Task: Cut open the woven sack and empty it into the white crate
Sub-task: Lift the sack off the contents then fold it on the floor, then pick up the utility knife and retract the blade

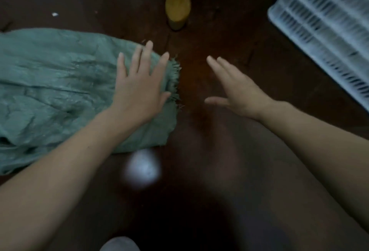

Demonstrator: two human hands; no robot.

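Note:
A green woven sack [56, 91] lies flat and crumpled on the dark floor at the left, its frayed end pointing right. My left hand [139, 89] rests flat on that frayed end, fingers spread, gripping nothing. My right hand [235, 89] hovers above the bare floor to the right of the sack, fingers straight and apart, empty. The white crate [323, 29] with slotted walls stands at the upper right, partly cut off by the frame edge.
A yellow boot-like object [178, 5] stands on the floor at the top centre, behind the sack's end. A small white scrap [54, 14] lies at the upper left. A bright light patch [142, 168] shines on the dark brown floor between my arms.

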